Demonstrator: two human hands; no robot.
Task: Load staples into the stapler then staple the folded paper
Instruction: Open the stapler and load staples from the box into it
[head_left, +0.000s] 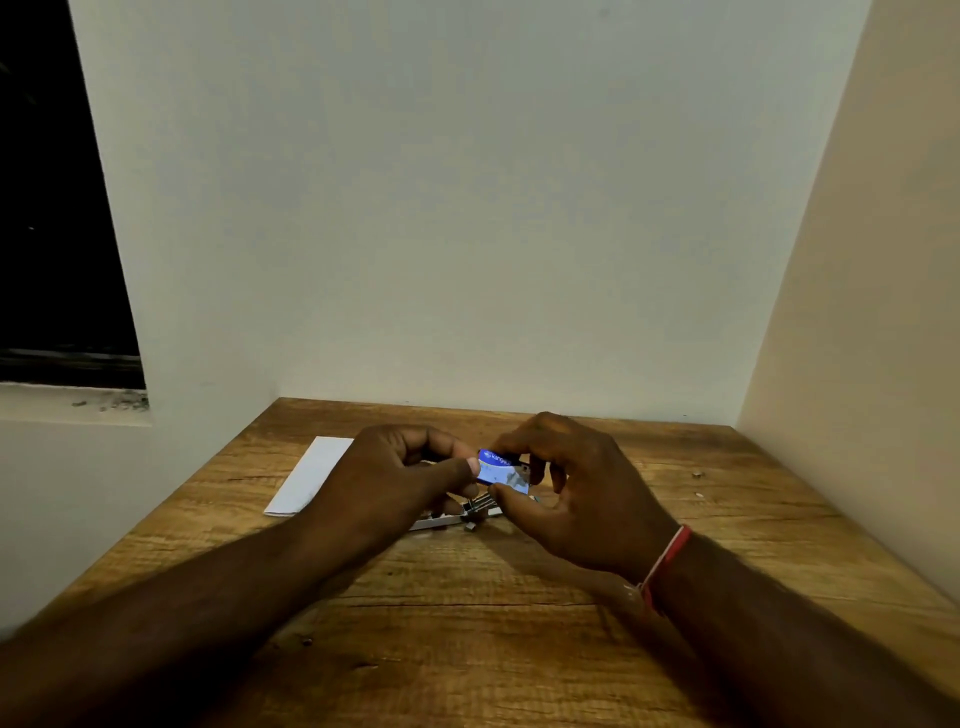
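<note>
Head view: both hands clamped on the staple box (503, 472) above the wooden table (467, 623).

I record the left hand (395, 473) pinching the blue box at its left end, and the right hand (576, 493) gripping its right end between thumb and forefinger. The stapler (467, 512) lies on the table directly beneath the hands, partly hidden; I cannot tell whether it is open. The folded paper (311, 480) lies flat behind the left hand. A red band (667, 564) circles the right wrist.
</note>
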